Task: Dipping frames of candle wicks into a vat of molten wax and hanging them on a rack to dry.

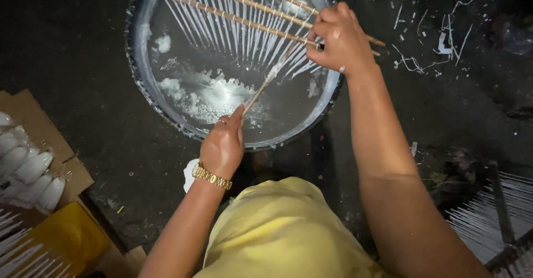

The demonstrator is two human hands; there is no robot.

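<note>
A dark, dirty floor (100, 61) fills the view, strewn with white scraps toward 1 o'clock. At 12 o'clock sits a round metal basin (145, 97) of cloudy liquid with white lumps floating in it; its far rim is cut off by the top edge. Across the basin lie thin wooden sticks (222, 13) strung with rows of thin white candles (244, 39), whose lower ends blur into the liquid so that their tips are hard to make out.

The right hand (341, 39), at 1 o'clock, is curled tightly around the ends of the sticks at the basin's rim, knuckles up and forearm running down to 5 o'clock. The left hand (224, 144), near the centre, wears a gold bracelet (211, 176) and a ring; its fingers pinch the lower end of one slanted stick (261, 89) that rises toward the right hand, its upper half coated white.

A yellow garment (283, 233) hides the floor at 6 o'clock. At 9 o'clock pale rounded objects (33, 169) lie on cardboard (28, 111), partly cut off and too blurred to identify. More candle racks (488, 217) at 4 o'clock and at 7 o'clock run out of frame.
</note>
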